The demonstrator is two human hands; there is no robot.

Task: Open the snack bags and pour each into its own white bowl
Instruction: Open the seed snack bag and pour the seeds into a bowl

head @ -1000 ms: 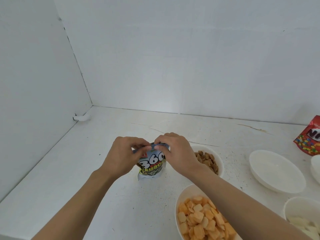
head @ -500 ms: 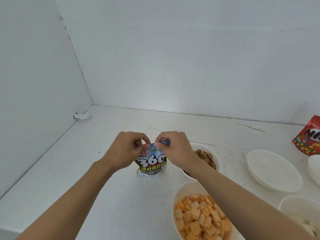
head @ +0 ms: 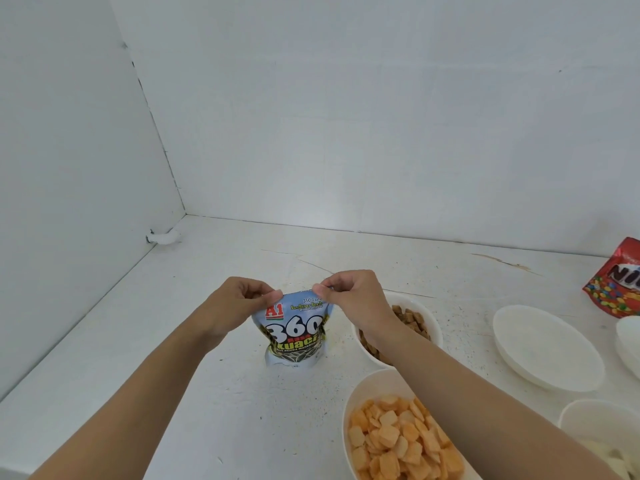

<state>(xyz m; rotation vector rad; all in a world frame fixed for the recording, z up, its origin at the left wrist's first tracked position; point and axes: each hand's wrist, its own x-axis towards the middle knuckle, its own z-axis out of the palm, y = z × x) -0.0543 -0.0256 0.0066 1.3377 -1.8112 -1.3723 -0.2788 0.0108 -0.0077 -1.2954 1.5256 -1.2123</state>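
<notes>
A light-blue sunflower seed bag point(head: 294, 332) marked "360 Kuaci" stands upright on the white table point(head: 173, 393). My left hand point(head: 235, 306) pinches its top left corner and my right hand point(head: 353, 299) pinches its top right corner. The top edge is stretched between them and looks sealed. An empty white bowl point(head: 543, 351) sits to the right. A red candy bag point(head: 620, 278) lies at the far right edge.
A white bowl of brown snack pieces point(head: 426, 323) sits just behind my right wrist. A bowl of orange crackers point(head: 353, 410) lies near the front under my right forearm. Two more white bowls point(head: 588, 420) point(head: 628, 337) show at the right edge. White walls close the back and left.
My hands have moved apart along the bag's top, from the middle to its corners. More of the bag's front print now shows.
</notes>
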